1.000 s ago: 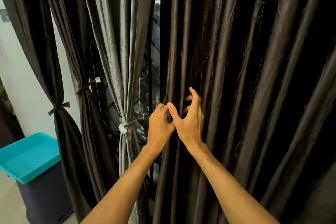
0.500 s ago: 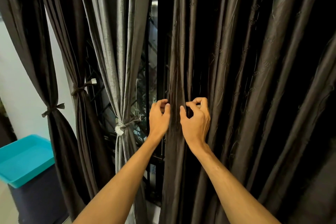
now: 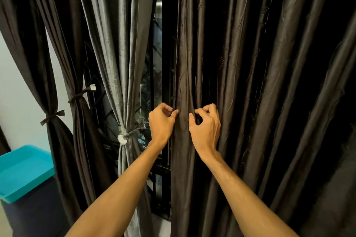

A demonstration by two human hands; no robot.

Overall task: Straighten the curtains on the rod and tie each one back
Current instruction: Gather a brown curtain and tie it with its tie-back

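Two hands flank one gathered fold of the loose-hanging curtain (image 3: 250,82): the left hand (image 3: 160,121) pinches its left edge, the right hand (image 3: 205,125) pinches the fold just beside.

Three tied curtains (image 3: 48,82) (image 3: 77,59) (image 3: 119,54), one loose dark curtain (image 3: 250,82), three ties (image 3: 52,117) (image 3: 79,96) (image 3: 125,134), two hands (image 3: 160,124) (image 3: 206,130), one turquoise tub (image 3: 23,171)

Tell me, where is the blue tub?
The blue tub sits at the lower left of the head view, beside the leftmost tied dark curtain.
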